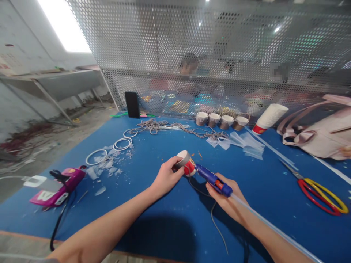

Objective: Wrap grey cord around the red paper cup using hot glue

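left hand (pixel 168 171) curled around a red and white cup (pixel 189 167) near the middle of the blue table (pixel 263 197), right hand (pixel 227 193) holding a blue glue gun (pixel 208 176), its tip right at the cup, gray string (pixel 211 213) trailing down from the cup, four small cups (pixel 214 120) behind, scissors (pixel 303 179) at right

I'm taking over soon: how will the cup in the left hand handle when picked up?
The cup is probably light, looking like thin paper. Its round wall may let it roll if laid sideways. The trailing cord might snag.
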A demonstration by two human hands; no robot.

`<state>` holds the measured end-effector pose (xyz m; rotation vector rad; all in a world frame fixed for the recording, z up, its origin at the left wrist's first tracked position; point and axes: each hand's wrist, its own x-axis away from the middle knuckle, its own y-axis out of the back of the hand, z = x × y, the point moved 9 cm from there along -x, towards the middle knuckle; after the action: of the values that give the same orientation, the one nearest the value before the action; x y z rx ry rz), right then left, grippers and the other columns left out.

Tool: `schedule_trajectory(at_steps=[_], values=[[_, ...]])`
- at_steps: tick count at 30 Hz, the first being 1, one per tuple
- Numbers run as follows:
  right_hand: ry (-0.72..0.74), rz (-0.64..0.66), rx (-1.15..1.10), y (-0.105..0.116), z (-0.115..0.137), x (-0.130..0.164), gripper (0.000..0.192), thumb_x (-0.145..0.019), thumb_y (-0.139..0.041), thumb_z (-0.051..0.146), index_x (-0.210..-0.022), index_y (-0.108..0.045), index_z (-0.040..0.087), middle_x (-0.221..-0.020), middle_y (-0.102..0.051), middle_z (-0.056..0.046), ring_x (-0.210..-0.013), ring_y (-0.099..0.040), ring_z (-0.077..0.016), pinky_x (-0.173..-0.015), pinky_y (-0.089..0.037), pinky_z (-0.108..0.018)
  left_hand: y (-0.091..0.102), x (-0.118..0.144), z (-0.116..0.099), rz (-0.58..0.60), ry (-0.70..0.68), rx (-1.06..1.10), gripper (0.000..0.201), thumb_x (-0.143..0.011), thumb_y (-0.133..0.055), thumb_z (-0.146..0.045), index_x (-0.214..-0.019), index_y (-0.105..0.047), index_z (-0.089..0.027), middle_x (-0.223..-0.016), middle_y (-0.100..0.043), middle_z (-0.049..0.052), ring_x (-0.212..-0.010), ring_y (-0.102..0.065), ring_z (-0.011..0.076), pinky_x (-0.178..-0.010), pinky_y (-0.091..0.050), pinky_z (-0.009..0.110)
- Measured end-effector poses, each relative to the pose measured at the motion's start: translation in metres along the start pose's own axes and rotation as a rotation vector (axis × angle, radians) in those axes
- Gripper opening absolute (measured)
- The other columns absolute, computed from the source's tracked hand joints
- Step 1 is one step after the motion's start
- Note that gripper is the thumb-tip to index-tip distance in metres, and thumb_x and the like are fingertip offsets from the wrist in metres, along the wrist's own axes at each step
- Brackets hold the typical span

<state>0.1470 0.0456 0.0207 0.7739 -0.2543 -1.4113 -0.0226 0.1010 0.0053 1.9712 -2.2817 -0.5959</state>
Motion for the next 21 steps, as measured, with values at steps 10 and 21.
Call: schedule_trajectory(at_steps=[10,21], values=[[-0.021,-0.013,-0.022,-0.007,0.002,0.000,0.028,-0.082,-0.051,0.036,-0.060,-0.044,0.020,-0.050,-0.042,0.005,-0.044,-0.037,-0.0091,-0.043,-0.032,-0.021,-0.002,0.002,-0.001,0.004,-0.027,0.012,0.021,-0.071,-0.051,-0.013,-0.086,-0.066,-0.016,-0.076,-0.069,0.003,-0.071,-0.062,0.0167,-0.070,-0.049,0.027],[0.068,-0.045,0.082,-0.005,0.014,0.002,0.025,-0.081,-0.051,0.031,-0.059,-0.044,0.022,-0.048,-0.047,0.005,-0.041,-0.040,-0.0096,-0.042,-0.033,-0.022,-0.001,0.003,-0.006,-0.003,-0.056,-0.027,0.021,-0.070,-0.052,-0.014,-0.085,-0.066,-0.017,-0.077,-0.067,0.003,-0.070,-0.060,0.0162,-0.069,-0.047,0.027]])
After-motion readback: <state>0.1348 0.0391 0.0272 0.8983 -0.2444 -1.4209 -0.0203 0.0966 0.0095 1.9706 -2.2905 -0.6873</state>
